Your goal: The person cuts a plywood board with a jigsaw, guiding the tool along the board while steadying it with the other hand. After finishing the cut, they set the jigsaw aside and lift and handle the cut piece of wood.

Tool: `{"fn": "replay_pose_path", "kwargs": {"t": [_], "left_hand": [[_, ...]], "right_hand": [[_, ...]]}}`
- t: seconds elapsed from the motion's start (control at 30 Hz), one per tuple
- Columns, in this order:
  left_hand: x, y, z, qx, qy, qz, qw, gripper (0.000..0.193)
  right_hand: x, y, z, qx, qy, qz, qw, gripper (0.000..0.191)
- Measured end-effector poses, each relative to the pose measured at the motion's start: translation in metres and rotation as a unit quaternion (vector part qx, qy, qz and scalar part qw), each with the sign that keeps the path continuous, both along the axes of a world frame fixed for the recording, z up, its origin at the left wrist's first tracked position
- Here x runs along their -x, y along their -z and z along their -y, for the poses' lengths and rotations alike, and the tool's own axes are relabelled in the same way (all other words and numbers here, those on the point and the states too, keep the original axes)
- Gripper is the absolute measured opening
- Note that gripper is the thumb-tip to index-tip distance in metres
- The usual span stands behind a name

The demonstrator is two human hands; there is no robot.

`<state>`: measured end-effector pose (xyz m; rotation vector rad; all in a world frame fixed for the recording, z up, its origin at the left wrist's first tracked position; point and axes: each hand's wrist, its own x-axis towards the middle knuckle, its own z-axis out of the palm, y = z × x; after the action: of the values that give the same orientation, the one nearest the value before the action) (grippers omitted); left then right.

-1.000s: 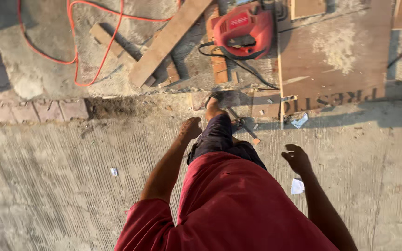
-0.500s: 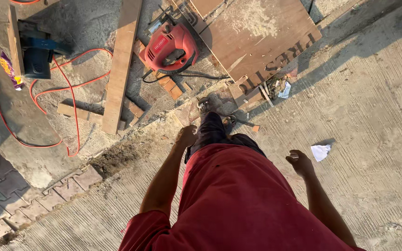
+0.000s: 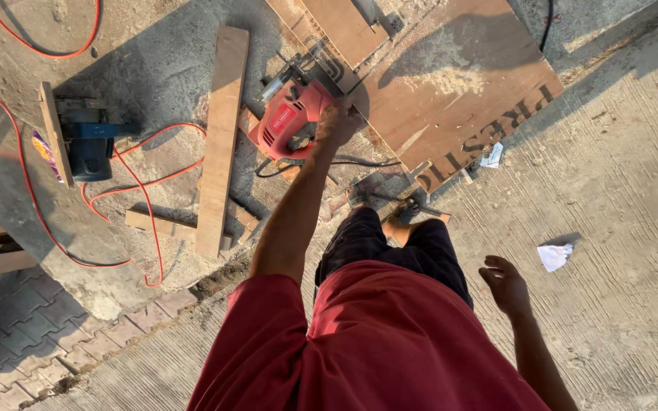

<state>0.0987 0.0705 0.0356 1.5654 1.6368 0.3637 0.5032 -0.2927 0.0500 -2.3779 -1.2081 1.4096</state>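
Note:
My left hand (image 3: 338,120) reaches forward and down, fingers closed on the rear handle of a red power saw (image 3: 289,122) lying on the dusty ground. The saw rests at the edge of a large brown plywood sheet (image 3: 458,84) with sawdust on it. My right hand (image 3: 506,285) hangs by my side above the ribbed concrete, fingers loosely apart and holding nothing. My red shirt and dark trousers fill the bottom of the view, and one sandalled foot (image 3: 401,217) is planted near the sheet's corner.
A long wooden plank (image 3: 222,137) lies left of the saw over short offcuts (image 3: 154,223). A blue power tool (image 3: 89,144) sits further left, with a red cable (image 3: 32,198) looping around it. White paper scraps (image 3: 555,256) lie on the concrete; paving bricks (image 3: 32,342) are at the bottom left.
My left arm has stretched forward from my side to the red saw and taken its handle. The view has swung, so the blue tool and plank are more central. My right hand stays by my side.

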Motion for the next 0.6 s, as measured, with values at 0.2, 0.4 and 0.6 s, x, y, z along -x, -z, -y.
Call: {"fn": "replay_pose_path", "kwargs": {"t": [0.2, 0.4, 0.6], "left_hand": [[-0.033, -0.021, -0.098, -0.047, -0.196, -0.079, 0.976, 0.082], [-0.052, -0.018, -0.145, 0.114, -0.408, -0.099, 0.9, 0.105], [-0.084, 0.009, -0.174, 0.042, -0.475, -0.187, 0.859, 0.117]], "right_hand": [[-0.016, -0.015, 0.045, 0.088, 0.04, 0.004, 0.995, 0.051], [-0.071, -0.015, 0.07, 0.197, 0.221, -0.158, 0.942, 0.043], [-0.18, -0.001, -0.01, 0.162, -0.016, 0.058, 0.985, 0.05]]}}
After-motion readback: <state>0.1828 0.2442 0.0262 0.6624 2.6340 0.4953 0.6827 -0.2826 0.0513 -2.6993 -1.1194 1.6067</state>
